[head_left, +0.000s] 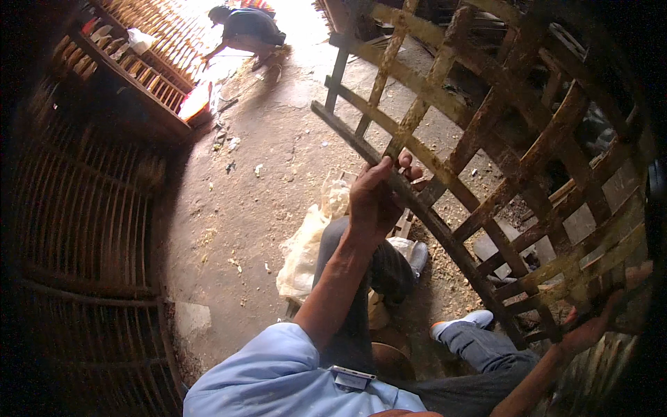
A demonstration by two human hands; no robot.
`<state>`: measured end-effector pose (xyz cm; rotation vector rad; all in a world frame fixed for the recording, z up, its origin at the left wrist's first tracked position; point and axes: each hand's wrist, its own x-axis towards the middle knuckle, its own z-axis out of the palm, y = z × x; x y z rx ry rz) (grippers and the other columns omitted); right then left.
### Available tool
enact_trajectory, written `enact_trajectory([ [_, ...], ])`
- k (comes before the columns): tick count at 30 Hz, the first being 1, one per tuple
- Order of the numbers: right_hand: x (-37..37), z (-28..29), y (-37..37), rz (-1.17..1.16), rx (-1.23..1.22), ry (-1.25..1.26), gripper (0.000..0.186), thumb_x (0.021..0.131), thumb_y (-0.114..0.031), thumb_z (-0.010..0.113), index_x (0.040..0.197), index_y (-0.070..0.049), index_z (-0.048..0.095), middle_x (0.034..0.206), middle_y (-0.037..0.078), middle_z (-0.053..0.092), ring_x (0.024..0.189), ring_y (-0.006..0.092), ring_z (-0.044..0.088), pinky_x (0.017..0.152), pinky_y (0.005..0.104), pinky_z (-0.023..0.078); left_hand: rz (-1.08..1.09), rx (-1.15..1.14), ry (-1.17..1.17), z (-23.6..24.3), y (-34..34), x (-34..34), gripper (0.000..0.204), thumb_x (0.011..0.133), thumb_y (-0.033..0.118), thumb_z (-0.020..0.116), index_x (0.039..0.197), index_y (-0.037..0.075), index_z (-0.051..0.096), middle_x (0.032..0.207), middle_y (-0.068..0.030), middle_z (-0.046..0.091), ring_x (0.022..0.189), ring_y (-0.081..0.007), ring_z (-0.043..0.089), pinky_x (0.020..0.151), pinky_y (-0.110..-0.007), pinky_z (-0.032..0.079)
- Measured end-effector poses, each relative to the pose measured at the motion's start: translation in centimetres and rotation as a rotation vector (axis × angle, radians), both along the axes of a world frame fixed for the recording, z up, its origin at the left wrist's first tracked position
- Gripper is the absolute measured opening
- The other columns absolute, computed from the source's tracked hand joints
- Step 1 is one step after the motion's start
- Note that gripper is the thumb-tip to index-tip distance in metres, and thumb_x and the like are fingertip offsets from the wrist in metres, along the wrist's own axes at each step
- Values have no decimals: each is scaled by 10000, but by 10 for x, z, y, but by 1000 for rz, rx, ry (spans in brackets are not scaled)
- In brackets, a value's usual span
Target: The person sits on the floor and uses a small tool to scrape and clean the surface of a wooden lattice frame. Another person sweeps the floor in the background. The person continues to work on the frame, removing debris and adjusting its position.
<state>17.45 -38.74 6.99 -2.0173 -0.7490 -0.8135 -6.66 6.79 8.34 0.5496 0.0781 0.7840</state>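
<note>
Near edge: my pale blue sleeve (pixel 278 375), grey trousers, white shoe (pixel 464 322) on the dirt floor (pixel 236 208).

R hand (pixel 590 326) low at far right, blurred by the rim; seems to touch the lattice's lower edge, but can't tell if the fingers are closed on it.

L hand (pixel 375 198) mid-frame, fingers wrapped and clamped on the lower-left edge slat of the bamboo lattice panel (pixel 500 160). Hands well apart.

Panel fills the right half, tilted, leaning up and away from me. Flat split strips crossed in an open grid, brown-yellow, weathered, rough. Judgement: light for its size, springy rather than stiff, will flex and twist if held at one corner; edges prob. splintery. Best hold = edge slats near a crossing, two hands wide, as now.

White sack (pixel 306 243) just left of my knee, soft, crumpled.

Left: dark slatted frames (pixel 76 229). Far: another person (pixel 246 31) crouched by rows of pale strips (pixel 174 35).
</note>
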Motion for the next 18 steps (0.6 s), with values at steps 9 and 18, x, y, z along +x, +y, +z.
enact_trajectory([
  [9,-30,19,42,12,-101,-126,582,950,-146,598,1484,-63,383,1519,195,358,1386,333,383,1142,467,358,-27,-427,-361,8,2,-4,296,976,187,542,1131,-47,635,1074,-191,673,1075,-333,631,1044,-519,465],
  [18,-17,18,29,-82,-167,-104,490,1016,-177,504,1479,-70,388,1518,212,349,1355,336,428,1112,464,402,-64,-334,-254,5,3,-2,378,946,387,634,1106,45,607,967,-71,596,926,-206,607,837,-378,546],
])
